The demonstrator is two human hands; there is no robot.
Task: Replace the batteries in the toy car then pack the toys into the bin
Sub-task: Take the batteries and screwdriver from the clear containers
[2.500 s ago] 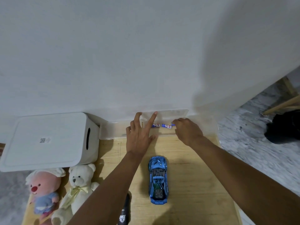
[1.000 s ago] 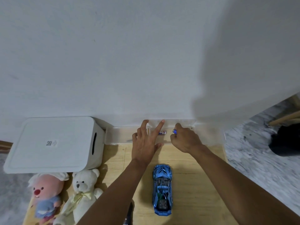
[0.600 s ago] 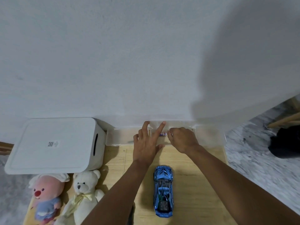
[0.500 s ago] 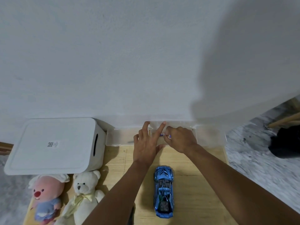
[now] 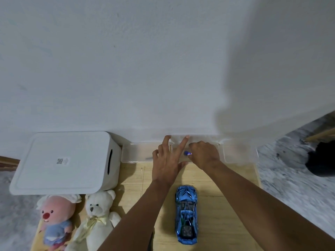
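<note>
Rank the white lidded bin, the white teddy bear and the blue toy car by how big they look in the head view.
1. White lidded bin, clearly largest.
2. White teddy bear, partly cut off by the frame edge.
3. Shiny blue toy car, close to the bear; order unsure.

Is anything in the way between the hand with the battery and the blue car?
Nothing visible. The right hand pinches the battery at the clear tray; bare wooden table lies between it and the blue car.

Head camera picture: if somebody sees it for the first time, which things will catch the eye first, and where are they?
The shiny blue toy car stands out on the wooden board, between the person's two forearms. Behind it, both hands meet at a clear plastic tray against the wall: the left hand lies spread, the right hand pinches a small blue battery. On the left sit a white lidded bin, a pink plush and a white teddy bear.
</note>
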